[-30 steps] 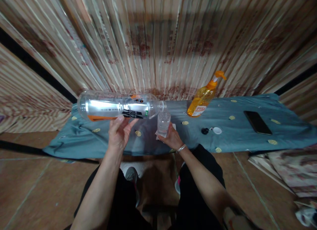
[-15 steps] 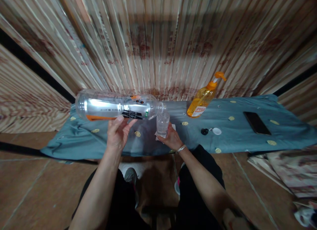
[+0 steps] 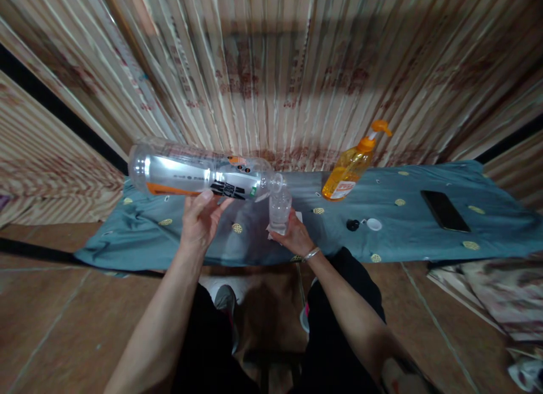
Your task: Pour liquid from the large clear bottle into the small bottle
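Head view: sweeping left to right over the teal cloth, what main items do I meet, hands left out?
Large clear bottle → small clear container → orange pump bottle → black phone.

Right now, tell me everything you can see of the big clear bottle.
The big clear bottle looks plastic, with a silver label carrying orange, black and green print. It is held on its side, neck pointing right, the uncapped mouth at the top of a small clear container; contact is unclear. The left hand holds it, thumb on the label.
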`<action>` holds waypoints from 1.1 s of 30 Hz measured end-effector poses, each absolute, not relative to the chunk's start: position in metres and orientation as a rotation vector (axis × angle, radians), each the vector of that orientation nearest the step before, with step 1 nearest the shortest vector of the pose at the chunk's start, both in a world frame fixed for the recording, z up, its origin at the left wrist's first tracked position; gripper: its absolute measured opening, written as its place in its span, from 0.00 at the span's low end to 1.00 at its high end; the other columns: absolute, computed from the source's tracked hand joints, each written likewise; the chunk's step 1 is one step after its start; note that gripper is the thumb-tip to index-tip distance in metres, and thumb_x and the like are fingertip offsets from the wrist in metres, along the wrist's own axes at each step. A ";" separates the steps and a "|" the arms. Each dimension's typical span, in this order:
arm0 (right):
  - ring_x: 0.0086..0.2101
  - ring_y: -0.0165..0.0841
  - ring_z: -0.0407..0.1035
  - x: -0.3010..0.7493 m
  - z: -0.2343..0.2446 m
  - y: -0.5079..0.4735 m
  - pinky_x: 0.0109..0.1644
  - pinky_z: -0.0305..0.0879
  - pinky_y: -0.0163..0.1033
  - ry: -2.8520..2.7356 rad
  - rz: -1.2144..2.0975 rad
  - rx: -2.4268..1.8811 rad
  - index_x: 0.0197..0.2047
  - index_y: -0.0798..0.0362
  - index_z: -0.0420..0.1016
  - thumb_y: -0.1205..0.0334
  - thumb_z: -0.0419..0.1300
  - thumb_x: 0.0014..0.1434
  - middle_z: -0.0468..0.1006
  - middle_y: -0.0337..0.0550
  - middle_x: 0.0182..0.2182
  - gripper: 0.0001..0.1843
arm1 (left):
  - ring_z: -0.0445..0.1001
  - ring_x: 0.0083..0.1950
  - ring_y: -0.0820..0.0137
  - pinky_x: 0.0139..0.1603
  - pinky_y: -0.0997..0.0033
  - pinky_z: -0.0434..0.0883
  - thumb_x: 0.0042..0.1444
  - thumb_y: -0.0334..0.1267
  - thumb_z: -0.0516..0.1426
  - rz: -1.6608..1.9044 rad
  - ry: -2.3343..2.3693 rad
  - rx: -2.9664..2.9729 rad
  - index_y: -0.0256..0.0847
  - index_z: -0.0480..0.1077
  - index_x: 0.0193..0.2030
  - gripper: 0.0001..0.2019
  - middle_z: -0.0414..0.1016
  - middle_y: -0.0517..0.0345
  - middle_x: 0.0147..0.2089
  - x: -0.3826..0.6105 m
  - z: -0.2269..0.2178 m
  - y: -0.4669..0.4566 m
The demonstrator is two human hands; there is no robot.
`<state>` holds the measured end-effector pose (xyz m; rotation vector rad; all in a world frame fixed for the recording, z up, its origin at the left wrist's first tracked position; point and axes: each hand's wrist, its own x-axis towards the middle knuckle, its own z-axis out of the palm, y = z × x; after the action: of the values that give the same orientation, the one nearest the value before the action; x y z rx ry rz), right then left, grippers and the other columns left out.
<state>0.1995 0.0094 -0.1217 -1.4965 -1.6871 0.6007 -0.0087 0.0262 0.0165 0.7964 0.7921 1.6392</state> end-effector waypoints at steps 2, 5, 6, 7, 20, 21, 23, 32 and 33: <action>0.49 0.47 0.74 0.200 -0.123 0.010 0.54 0.70 0.53 -1.687 0.596 -1.490 0.63 0.56 0.55 0.56 0.67 0.47 0.76 0.55 0.50 0.44 | 0.78 0.36 0.66 0.43 0.61 0.79 0.31 0.41 0.70 1.622 0.783 0.818 0.40 0.69 0.24 0.16 0.77 0.62 0.28 -0.009 0.018 0.028; 0.48 0.48 0.74 0.200 -0.124 0.010 0.54 0.70 0.54 -1.689 0.587 -1.491 0.63 0.57 0.55 0.56 0.67 0.47 0.76 0.55 0.50 0.44 | 0.78 0.35 0.67 0.41 0.64 0.79 0.31 0.41 0.70 1.613 0.773 0.824 0.40 0.70 0.25 0.16 0.77 0.62 0.28 -0.009 0.019 0.030; 0.48 0.48 0.74 0.201 -0.124 0.009 0.53 0.70 0.53 -1.690 0.588 -1.490 0.63 0.56 0.55 0.56 0.67 0.47 0.76 0.55 0.49 0.44 | 0.78 0.35 0.67 0.40 0.65 0.79 0.31 0.41 0.70 1.615 0.766 0.823 0.40 0.70 0.25 0.16 0.77 0.62 0.28 -0.008 0.019 0.030; 0.48 0.48 0.74 0.201 -0.124 0.009 0.53 0.70 0.53 -1.692 0.588 -1.491 0.63 0.56 0.54 0.55 0.67 0.47 0.77 0.55 0.49 0.44 | 0.78 0.35 0.67 0.40 0.65 0.79 0.31 0.41 0.70 1.618 0.758 0.819 0.40 0.70 0.24 0.16 0.77 0.62 0.28 -0.008 0.019 0.031; 0.48 0.49 0.74 0.202 -0.123 0.007 0.53 0.70 0.54 -1.729 0.577 -1.502 0.63 0.58 0.54 0.54 0.65 0.48 0.76 0.57 0.50 0.43 | 0.79 0.39 0.64 0.48 0.53 0.77 0.38 0.40 0.68 1.615 0.694 0.815 0.40 0.72 0.27 0.12 0.79 0.60 0.32 -0.004 0.013 0.022; 0.49 0.49 0.74 0.202 -0.122 0.007 0.53 0.70 0.54 -1.729 0.582 -1.505 0.63 0.58 0.54 0.54 0.65 0.48 0.76 0.57 0.50 0.43 | 0.78 0.38 0.65 0.48 0.53 0.78 0.37 0.40 0.68 1.617 0.688 0.799 0.40 0.72 0.26 0.12 0.78 0.61 0.31 -0.003 0.014 0.021; 0.50 0.49 0.73 0.201 -0.120 0.007 0.54 0.70 0.54 -1.724 0.590 -1.510 0.63 0.58 0.54 0.53 0.65 0.48 0.76 0.58 0.51 0.43 | 0.78 0.36 0.67 0.47 0.54 0.79 0.36 0.39 0.69 1.623 0.680 0.771 0.40 0.72 0.26 0.12 0.78 0.61 0.31 -0.002 0.016 0.018; 0.47 0.46 0.75 0.202 -0.118 0.005 0.52 0.71 0.51 -1.707 0.586 -1.501 0.63 0.56 0.55 0.55 0.66 0.48 0.78 0.53 0.48 0.42 | 0.77 0.32 0.70 0.42 0.60 0.81 0.32 0.32 0.70 1.601 0.783 0.839 0.41 0.72 0.30 0.16 0.75 0.65 0.27 0.003 0.020 0.013; 0.47 0.46 0.75 0.202 -0.119 0.005 0.52 0.71 0.51 -1.703 0.585 -1.497 0.63 0.55 0.55 0.55 0.66 0.48 0.78 0.53 0.48 0.42 | 0.77 0.32 0.70 0.42 0.60 0.81 0.32 0.31 0.70 1.595 0.796 0.845 0.40 0.72 0.30 0.16 0.76 0.65 0.27 0.004 0.020 0.013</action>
<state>0.2017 0.0049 -0.1186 -1.4968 -1.7025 0.5847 0.0039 0.0133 0.0197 0.8452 0.7964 1.5946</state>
